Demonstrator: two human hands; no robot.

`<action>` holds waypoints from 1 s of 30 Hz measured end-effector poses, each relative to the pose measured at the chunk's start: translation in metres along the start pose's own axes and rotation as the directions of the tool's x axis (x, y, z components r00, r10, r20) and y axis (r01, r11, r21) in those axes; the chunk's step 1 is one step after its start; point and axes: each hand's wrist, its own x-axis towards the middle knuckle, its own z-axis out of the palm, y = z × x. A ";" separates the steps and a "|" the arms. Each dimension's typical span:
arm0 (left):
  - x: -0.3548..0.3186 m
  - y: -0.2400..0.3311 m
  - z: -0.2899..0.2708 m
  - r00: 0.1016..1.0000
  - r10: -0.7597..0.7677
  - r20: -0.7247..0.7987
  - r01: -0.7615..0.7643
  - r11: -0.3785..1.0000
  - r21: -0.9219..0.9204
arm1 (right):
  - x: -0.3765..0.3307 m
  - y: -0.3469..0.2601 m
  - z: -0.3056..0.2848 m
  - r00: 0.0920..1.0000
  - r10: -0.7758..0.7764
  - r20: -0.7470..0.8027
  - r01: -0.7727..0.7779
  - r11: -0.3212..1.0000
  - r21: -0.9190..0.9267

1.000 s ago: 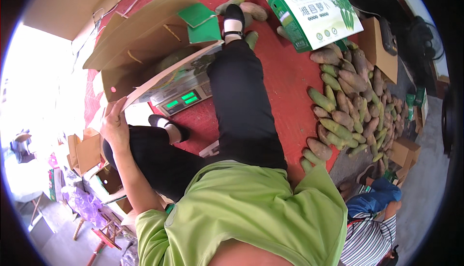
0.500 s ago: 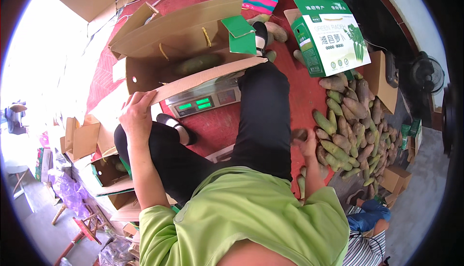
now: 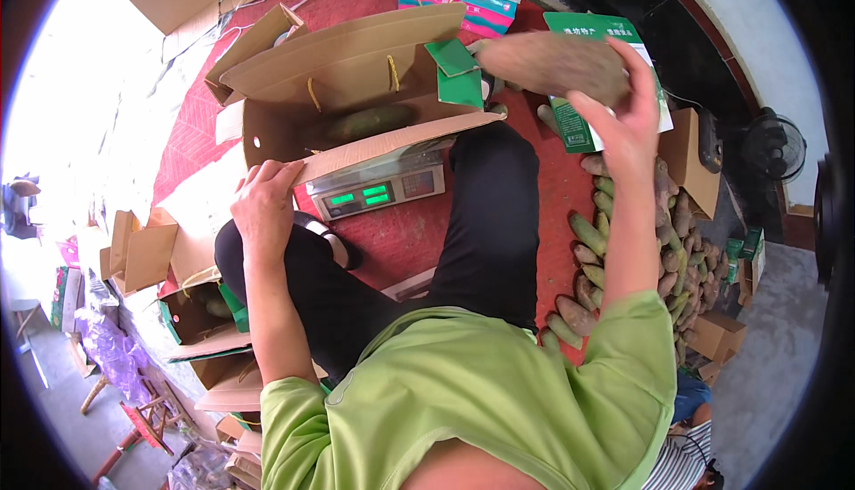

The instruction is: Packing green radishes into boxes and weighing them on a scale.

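My right hand point(image 3: 631, 116) is raised at the right, its fingers wrapped round the thick end of a large brownish radish point(image 3: 548, 64). The radish lies nearly level in the air, its far end close to a green corner flap point(image 3: 459, 87) of an open cardboard box point(image 3: 352, 76). My left hand point(image 3: 265, 200) grips the left end of the box's near flap point(image 3: 401, 141). Inside the box lies one green radish point(image 3: 372, 122), partly hidden by that flap. Beneath the box is a weighing scale point(image 3: 378, 191) with lit green displays.
A big pile of radishes point(image 3: 677, 267) lies on the right. Behind my raised hand stands a white and green carton point(image 3: 592, 25). More open boxes point(image 3: 200, 325) are at the left. A fan point(image 3: 773, 142) stands far right, and another person's striped clothing point(image 3: 677, 459) shows lower right.
My right hand has risen from the radish pile, bringing a radish up and forward towards the box. My left hand keeps its hold on the flap.
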 end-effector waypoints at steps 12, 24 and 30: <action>-0.001 -0.002 0.000 1.000 0.007 0.002 -0.007 1.000 0.026 | 0.038 0.049 0.174 0.842 0.048 0.538 0.217 0.882 -0.418; 0.000 -0.002 0.005 0.999 -0.041 0.033 0.042 0.999 -0.032 | 0.003 0.090 0.054 0.987 0.098 0.128 -0.083 0.989 -0.121; -0.003 -0.001 0.010 0.996 -0.055 0.066 0.057 0.998 -0.025 | -0.155 0.229 -0.030 0.925 0.372 -0.078 -0.373 0.848 -0.376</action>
